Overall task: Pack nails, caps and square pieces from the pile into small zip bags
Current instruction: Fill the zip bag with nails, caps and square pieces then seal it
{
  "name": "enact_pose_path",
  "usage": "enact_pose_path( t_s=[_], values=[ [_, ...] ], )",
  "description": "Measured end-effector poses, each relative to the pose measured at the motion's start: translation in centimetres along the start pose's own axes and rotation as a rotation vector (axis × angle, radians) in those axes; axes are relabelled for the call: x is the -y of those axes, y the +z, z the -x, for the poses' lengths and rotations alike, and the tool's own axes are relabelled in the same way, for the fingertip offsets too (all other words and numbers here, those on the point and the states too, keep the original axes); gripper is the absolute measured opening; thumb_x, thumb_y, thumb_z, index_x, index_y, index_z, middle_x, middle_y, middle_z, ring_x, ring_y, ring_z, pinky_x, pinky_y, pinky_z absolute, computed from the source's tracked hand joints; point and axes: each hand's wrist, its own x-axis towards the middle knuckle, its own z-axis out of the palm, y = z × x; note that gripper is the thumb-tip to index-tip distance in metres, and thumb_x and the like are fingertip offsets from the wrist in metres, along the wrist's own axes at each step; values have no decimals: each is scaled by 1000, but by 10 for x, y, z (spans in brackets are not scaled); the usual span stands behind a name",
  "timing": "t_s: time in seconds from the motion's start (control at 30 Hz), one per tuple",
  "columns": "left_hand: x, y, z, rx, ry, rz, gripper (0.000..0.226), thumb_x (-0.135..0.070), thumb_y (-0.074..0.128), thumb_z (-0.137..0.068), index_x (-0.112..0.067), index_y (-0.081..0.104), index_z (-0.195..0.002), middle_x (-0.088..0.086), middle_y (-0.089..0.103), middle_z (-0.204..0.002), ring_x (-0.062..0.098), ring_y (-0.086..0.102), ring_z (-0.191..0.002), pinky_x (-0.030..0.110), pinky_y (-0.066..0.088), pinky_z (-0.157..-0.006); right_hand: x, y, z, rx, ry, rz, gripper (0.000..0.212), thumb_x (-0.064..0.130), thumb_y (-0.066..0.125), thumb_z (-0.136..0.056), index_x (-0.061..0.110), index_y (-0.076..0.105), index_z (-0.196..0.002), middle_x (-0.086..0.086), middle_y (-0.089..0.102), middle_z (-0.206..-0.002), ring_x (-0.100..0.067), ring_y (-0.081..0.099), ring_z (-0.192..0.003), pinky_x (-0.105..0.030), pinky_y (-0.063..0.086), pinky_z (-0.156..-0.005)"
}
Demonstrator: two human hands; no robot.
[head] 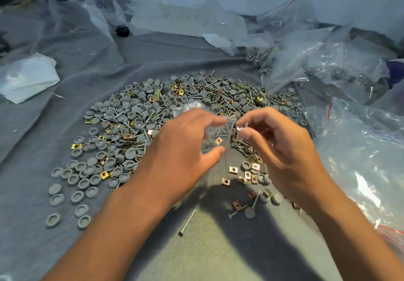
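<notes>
Clear plastic, a small zip bag [215, 135], sat between both hands above the pile [175, 114]. The left hand [185, 147] gripped it from nine o'clock, fingers curled over its top and thumb under its bottom corner. The right hand [277, 147] pinched the bag's edge at three o'clock, with something thin and metallic at its fingertips, too blurred to name. Inside the bag one brass square piece [218, 141] showed, plus grey shapes I could not count. Caps [81, 210], nails and square pieces in the pile were far too many to count. One long nail [187, 222] lay alone at six o'clock on the grey cloth [32, 138]. Loose bags [358, 149] were heaped at three o'clock.
</notes>
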Motion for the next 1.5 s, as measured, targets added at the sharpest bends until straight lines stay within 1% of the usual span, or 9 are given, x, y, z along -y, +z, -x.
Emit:
enact_pose_path(
  t_s=[0.17,0.37,0.57,0.8,1.03,1.17,1.3,1.43,1.5],
  values=[
    [-1,2,0,3,13,18,49,-31,81,-78,-30,65,-124,-21,61,-111,-3,57,-85,17,49,-82,9,15,-2,-138,-142,116,14,19,71,-92,15,72,-106,16,64,-94,4,58,-79,-8,41,-74],
    [0,2,-1,-8,10,16,51,-32,81,-78,-34,63,-126,-23,61,-110,-10,54,-84,7,43,-81,8,14,0,-234,-109,72,15,18,75,-90,12,70,-103,6,71,-95,-7,66,-85,-14,46,-75],
    [0,1,0,-34,5,-13,51,-34,79,-80,-32,62,-129,-19,63,-109,-2,57,-82,15,49,-81,3,6,-3,-158,-93,185,14,31,72,-91,20,70,-99,13,65,-94,3,55,-85,-10,39,-74],
    [-2,-6,0,-285,-10,-16,41,-24,77,-84,-21,66,-123,-10,67,-110,-1,56,-84,7,45,-86,-22,0,7,530,142,572,21,52,70,-87,42,66,-104,20,56,-100,-7,48,-100,-33,48,-85],
    [-1,-1,-1,-134,-9,-61,48,-28,77,-81,-23,66,-127,-11,66,-121,-1,56,-95,31,54,-94,-16,2,5,514,182,385,12,38,67,-93,36,56,-89,21,57,-86,-2,50,-88,-22,41,-72],
    [0,-1,-1,-127,-14,-54,49,-29,77,-80,-25,65,-127,-14,66,-120,0,58,-92,30,55,-91,-10,7,10,615,135,370,15,41,66,-94,38,60,-107,20,58,-94,-1,55,-90,-22,48,-79],
    [2,-1,-1,-122,-12,-49,49,-30,77,-80,-27,64,-128,-16,65,-117,-2,57,-89,28,55,-88,-7,9,13,599,78,474,12,43,66,-93,40,59,-101,20,51,-96,-7,50,-95,-34,50,-83],
    [2,0,-1,-125,-1,-46,49,-29,77,-81,-28,64,-128,-16,65,-120,-5,53,-92,25,53,-93,-7,8,11,623,72,389,13,33,71,-91,37,59,-91,21,56,-87,-1,52,-86,-27,48,-78],
    [2,0,-1,-123,4,-48,49,-29,78,-80,-28,65,-128,-16,65,-120,-5,52,-92,24,52,-94,-4,6,6,467,135,222,17,28,77,-87,39,63,-85,20,63,-80,1,60,-81,-15,46,-70]
  ],
)
